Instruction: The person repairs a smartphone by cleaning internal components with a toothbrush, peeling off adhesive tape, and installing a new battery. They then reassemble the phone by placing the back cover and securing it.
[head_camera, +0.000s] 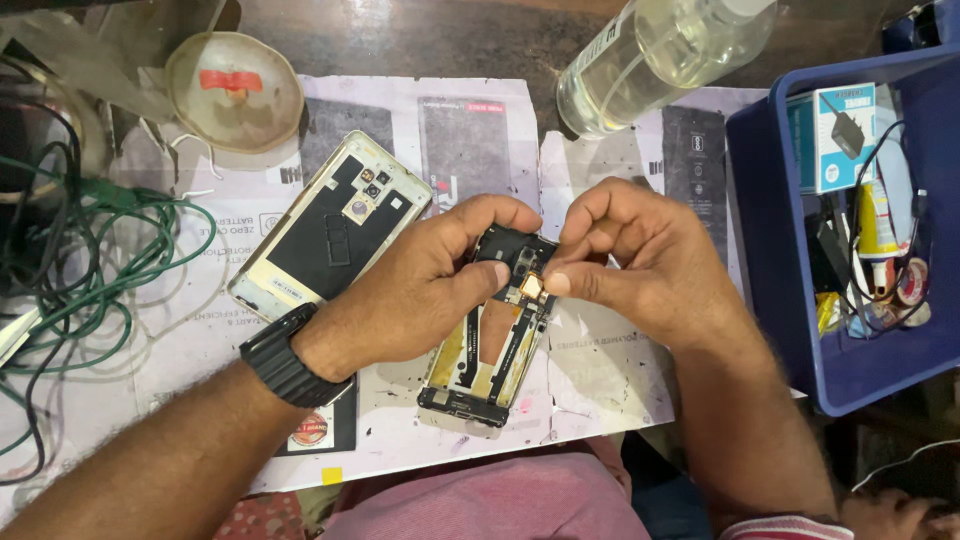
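Over the paper-covered workbench, the left hand (420, 290) grips the top end of an opened phone frame (490, 345), thumb and fingers wrapped round its upper edge, a black watch (285, 357) on the wrist. The right hand (640, 265) pinches a small gold-coloured square part (532, 288) between thumb and forefinger, right at the frame's camera end; whether that part is free or tethered by a ribbon I cannot tell. The frame's lower end rests on the printed paper sheets (600, 370).

To the left lies the removed back cover (330, 230), inner side up, with a white dust mask (235, 90) beyond it and a tangle of green wires (100, 260) at the edge. A clear plastic bottle (655, 55) lies behind the hands, and a blue bin (790, 260) of odds and ends sits to the right.

A hard tug on so small a part looks likely to tear a flex or bend it, and a slip of the pinch could drop it among the clutter.
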